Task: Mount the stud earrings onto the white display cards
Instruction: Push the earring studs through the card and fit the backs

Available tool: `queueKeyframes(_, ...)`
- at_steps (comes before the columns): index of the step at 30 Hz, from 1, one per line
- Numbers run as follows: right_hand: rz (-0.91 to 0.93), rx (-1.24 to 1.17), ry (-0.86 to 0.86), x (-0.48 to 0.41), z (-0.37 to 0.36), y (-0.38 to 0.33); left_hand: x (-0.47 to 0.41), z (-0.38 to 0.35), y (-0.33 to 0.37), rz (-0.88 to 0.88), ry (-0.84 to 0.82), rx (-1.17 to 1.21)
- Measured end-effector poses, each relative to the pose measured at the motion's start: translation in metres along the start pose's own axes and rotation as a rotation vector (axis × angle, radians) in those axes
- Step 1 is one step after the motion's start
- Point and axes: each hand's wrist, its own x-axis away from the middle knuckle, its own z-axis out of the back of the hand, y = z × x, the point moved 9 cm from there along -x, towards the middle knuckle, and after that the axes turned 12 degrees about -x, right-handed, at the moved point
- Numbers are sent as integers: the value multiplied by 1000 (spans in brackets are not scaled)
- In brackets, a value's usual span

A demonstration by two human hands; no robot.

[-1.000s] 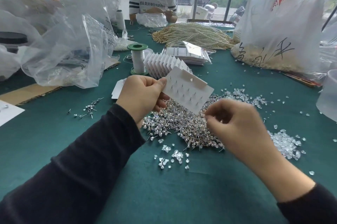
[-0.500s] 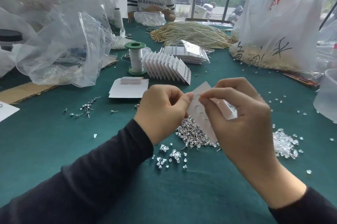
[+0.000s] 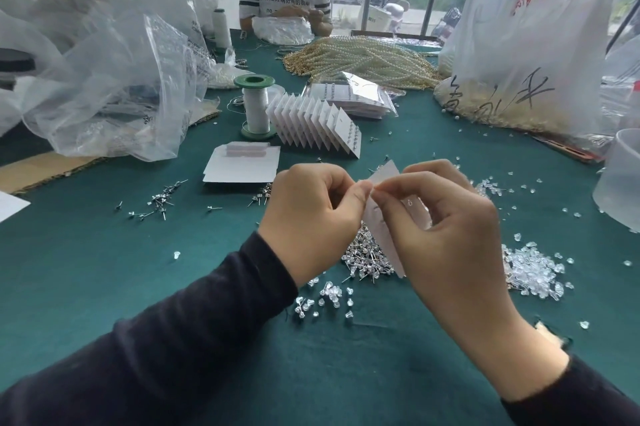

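The likeliest slip from here is a lost or bent stud. The left hand (image 3: 311,217) pinches the white display card (image 3: 382,235) between thumb and forefinger at one edge. The right hand (image 3: 446,228) has its thumb and forefinger closed on the same card, right beside the left fingertips. Whether a stud sits between them is too small to tell. With the card held in the air, tilted and nearly edge-on to the camera, a post pushed off-line could miss its hole, crease the thin card or spring free. A dropped stud would fall into the pile of stud earrings (image 3: 367,259) directly below, or roll among the clear backs (image 3: 533,273) at lower right. Too hard a pinch from the left hand could also buckle the card. The card stands at the centre of the frame, between the two hands and touching both, its top corner rising above the fingertips and its lower edge hanging over the stud pile on the green surface (image 3: 104,269). The row of finished cards (image 3: 311,124) stands well apart, higher in the frame.
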Motion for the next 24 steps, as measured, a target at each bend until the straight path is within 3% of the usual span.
queueKeyframes(11,-65,-71,28,4,-1,4,2,-2,0,-4,1,46)
queueKeyframes(24,-6,-39,45,2,4,-6,-3,0,1,-10,-56,118)
